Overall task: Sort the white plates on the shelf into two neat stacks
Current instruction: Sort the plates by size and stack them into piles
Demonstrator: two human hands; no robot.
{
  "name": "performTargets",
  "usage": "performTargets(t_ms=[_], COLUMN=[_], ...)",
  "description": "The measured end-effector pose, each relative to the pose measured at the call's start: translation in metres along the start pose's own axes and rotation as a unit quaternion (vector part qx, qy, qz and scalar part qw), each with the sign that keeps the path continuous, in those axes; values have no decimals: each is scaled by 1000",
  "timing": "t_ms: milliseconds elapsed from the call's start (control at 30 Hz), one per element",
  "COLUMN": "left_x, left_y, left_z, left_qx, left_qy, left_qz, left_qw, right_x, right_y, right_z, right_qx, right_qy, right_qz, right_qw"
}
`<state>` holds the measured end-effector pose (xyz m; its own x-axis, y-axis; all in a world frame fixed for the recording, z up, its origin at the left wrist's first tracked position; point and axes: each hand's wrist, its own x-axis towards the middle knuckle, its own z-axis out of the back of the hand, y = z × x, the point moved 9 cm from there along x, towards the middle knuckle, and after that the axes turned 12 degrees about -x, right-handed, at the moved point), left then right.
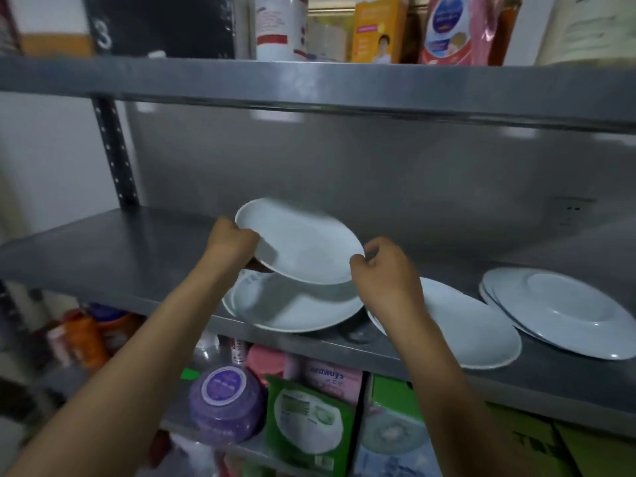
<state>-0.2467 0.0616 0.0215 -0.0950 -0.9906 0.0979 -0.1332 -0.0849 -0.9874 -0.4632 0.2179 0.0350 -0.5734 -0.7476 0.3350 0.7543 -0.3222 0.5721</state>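
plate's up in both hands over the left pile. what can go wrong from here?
1. The lifted plate is tilted and held only at its rim by the left hand and right hand; it could slip onto the pile below and chip.
2. The middle plate and the wide-rimmed plates sit near the shelf's front edge; a forearm could knock them off.
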Motion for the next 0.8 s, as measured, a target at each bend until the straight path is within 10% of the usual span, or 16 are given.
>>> performTargets(t_ms=[567,800], left_x=[12,10], left_y=[51,36], left_z=[60,74], left_qx=[129,427], left_qy=[-31,-70], left_qz=[60,-14], left_qw=[989,901], right_x=[0,0], right_y=[16,15], right_z=[-17,-27], right_qx=[14,12], right_qy=[-22,-17], right_qz=[-6,1], right_qw=[1000,1000])
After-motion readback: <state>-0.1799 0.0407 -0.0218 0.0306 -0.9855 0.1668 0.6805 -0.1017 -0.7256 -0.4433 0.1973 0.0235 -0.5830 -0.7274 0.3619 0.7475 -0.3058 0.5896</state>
